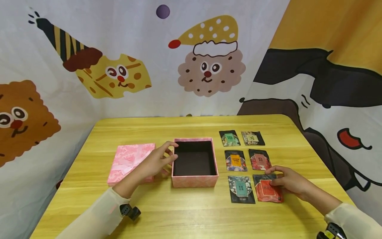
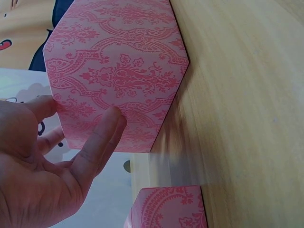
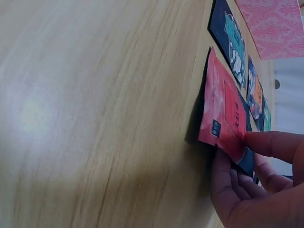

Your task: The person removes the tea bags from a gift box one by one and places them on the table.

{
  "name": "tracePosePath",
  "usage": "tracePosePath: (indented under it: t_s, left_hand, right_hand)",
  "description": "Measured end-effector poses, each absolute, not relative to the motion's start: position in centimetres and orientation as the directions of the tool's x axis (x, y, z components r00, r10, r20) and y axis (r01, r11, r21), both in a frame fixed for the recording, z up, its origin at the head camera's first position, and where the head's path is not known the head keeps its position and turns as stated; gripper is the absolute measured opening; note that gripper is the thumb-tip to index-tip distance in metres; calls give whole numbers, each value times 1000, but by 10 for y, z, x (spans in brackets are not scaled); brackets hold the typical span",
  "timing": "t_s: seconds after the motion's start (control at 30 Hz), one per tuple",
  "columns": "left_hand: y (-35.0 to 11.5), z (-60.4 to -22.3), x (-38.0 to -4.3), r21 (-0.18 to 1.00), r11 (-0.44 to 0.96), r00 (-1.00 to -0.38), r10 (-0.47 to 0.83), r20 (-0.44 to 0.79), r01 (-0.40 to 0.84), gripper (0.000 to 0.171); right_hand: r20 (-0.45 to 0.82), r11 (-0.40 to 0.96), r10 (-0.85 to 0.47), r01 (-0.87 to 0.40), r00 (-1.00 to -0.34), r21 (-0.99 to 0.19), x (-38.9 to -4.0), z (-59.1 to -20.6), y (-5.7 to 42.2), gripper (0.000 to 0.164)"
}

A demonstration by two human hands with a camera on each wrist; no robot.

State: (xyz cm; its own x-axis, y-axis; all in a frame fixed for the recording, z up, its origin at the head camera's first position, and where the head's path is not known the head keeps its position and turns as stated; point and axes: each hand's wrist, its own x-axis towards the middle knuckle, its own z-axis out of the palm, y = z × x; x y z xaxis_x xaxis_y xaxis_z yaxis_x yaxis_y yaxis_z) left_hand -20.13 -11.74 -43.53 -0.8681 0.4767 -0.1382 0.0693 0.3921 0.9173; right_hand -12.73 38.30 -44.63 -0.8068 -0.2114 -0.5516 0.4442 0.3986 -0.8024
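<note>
My left hand (image 1: 152, 162) is at the left wall of an open pink patterned box (image 1: 195, 181) with a black inside. Two of its digits hook over the rim, while other fingers (image 2: 110, 124) lie against the outer wall, so it grips that wall. On the right, my right hand (image 1: 293, 182) pinches the right edge of a red-and-black sachet (image 1: 267, 189), thumb on top and fingers underneath. In the right wrist view this sachet (image 3: 223, 107) tilts, its held side raised. Left of it lies a black sachet with a teal label (image 1: 241, 190).
A pink lid with a ribbon bow (image 1: 134, 159) lies left of the box, partly behind my left forearm. More sachets lie in rows behind the held one: orange-labelled (image 1: 235, 161), pink-labelled (image 1: 259, 160), green-labelled (image 1: 229, 138) and cream-labelled (image 1: 253, 138). A printed curtain (image 1: 161, 106) hangs behind the wooden table (image 1: 191, 215).
</note>
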Motion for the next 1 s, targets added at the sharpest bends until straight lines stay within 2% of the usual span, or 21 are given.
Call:
tracePosePath:
  t_s: [0.47,0.67,0.83,1.0]
  left_hand:
    - [-117,-434,-200,909,412,-869,471,-148,68,47]
    - [-117,-434,-200,904,420,-870,471,-147,74,47]
    - [-117,-435,-200,901,426,-871,471,-141,85,47]
    - [-118,-435,-200,903,420,-871,472,-137,86,48]
  right_hand:
    - [-482,625,-36,357,-875,-694,-125,-447,376,36]
    - [-405,709,-24,270,-914,-652,-123,-445,374,36]
    - [-330,804,-19,182,-944,-566,-121,-443,369,36]
    - [-298,825,-20,152,-954,-545,-120,-441,366,35]
